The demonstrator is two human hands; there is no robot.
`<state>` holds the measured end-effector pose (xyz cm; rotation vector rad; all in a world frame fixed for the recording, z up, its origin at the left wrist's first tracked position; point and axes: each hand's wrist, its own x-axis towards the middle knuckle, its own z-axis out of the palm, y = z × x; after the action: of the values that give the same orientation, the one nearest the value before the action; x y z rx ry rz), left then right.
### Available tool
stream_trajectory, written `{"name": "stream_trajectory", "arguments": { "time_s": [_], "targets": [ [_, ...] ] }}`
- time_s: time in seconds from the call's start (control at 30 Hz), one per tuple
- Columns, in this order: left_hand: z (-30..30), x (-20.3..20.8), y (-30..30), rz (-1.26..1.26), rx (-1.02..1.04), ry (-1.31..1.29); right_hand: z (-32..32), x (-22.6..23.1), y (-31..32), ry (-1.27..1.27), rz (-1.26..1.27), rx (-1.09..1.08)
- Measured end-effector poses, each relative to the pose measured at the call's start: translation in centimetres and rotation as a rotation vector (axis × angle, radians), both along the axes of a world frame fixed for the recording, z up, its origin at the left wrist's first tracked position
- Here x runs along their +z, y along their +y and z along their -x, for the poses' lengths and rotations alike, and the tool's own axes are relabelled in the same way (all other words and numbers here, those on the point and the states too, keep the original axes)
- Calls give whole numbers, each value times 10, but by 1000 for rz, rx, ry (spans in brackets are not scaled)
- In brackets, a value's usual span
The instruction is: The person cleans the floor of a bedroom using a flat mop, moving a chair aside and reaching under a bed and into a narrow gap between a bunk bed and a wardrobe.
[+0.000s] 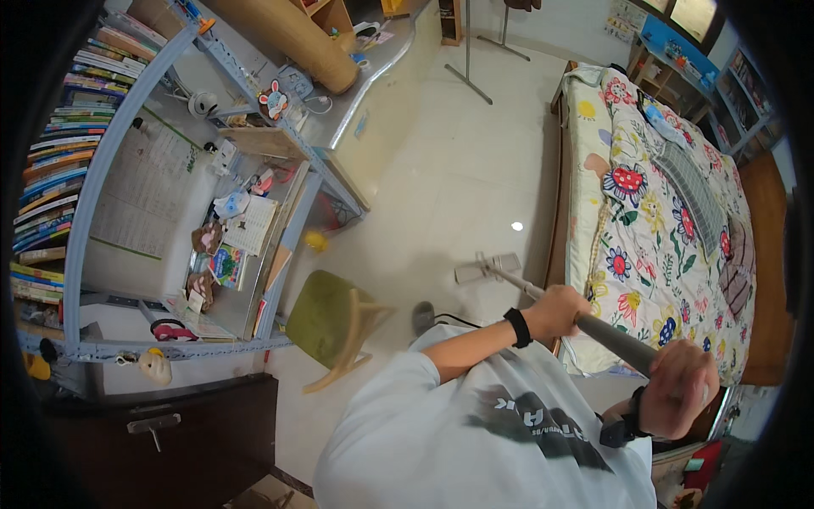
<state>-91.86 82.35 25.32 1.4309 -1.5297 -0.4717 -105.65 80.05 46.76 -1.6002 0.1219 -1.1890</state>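
A flat mop with a long grey handle (619,342) slants across in front of me. My left hand (555,311), with a black band at its wrist, is closed round the middle part of the handle. Higher up the handle, at the right, my right hand (678,390) wraps round it near its end; a dark watch is on that wrist. The pale, rectangular mop head (487,268) lies on the tiled floor, a short way left of the bed frame.
A bed (627,229) with flowered bedding stands along the right. At the left are a green-seated wooden chair (320,318), a cluttered desk (254,225) and a bookshelf (64,161). Beyond the pale floor (475,170), metal stand legs (468,76) rest on the ground.
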Motion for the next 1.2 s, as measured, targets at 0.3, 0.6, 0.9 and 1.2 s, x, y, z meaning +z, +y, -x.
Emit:
{"name": "stream_trajectory", "arguments": {
  "time_s": [0.3,0.6,0.9,1.2],
  "targets": [
    [-177,-100,36,-55,358,35,-129,-107,39,299,17,83],
    [-233,-140,99,28,587,118,-201,-137,80,519,5,191],
    [-148,-62,117,-128,698,135,-159,-47,73,517,-49,159],
    [-79,-114,223,-338,973,381,-29,-43,-13,453,-89,150]
  ]
}}
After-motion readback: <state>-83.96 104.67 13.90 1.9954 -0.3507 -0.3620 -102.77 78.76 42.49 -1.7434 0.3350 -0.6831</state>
